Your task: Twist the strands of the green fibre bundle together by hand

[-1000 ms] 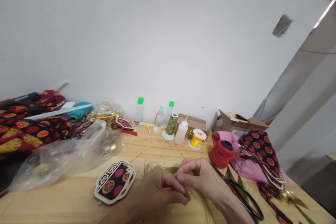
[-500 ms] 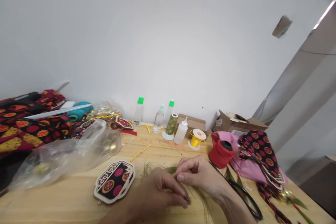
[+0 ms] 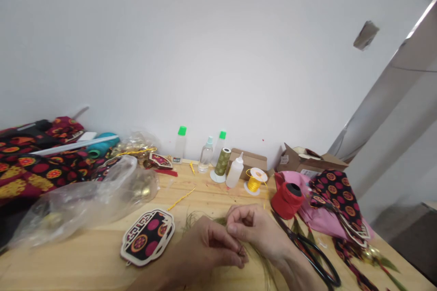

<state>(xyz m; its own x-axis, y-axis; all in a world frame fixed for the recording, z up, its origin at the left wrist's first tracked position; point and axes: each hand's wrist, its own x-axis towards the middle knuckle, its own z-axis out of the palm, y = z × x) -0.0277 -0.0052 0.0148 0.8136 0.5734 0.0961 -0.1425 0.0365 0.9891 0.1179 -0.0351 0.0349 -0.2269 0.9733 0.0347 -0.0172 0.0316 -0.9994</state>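
My left hand (image 3: pixel 213 246) is closed in a pinch, its fingertips against a small reddish-brown bit I cannot make out. Close beside it, my right hand (image 3: pixel 254 227) pinches with thumb and forefinger. A loose bundle of thin olive-green threads (image 3: pixel 193 221) runs between and under both hands, fanning out on the left and trailing toward the table's front edge; the fingers hide its middle. Left of the hands lies a wood-framed ornament (image 3: pixel 147 238) with dark patterned fabric and a yellow cord. Black-handled scissors (image 3: pixel 316 254) lie beside my right forearm.
Behind the hands stand an olive thread cone (image 3: pixel 223 162), a white squeeze bottle (image 3: pixel 235 171), a yellow cord spool (image 3: pixel 254 183) and a red thread cone (image 3: pixel 287 201). A plastic bag (image 3: pixel 85 202) and patterned fabric (image 3: pixel 37 168) fill the left; pink cloth (image 3: pixel 319 216) lies right.
Both hands stay close together over the threads, with only slight finger movement. My right forearm has shifted a little, and more of the scissors shows. The view has moved slightly.
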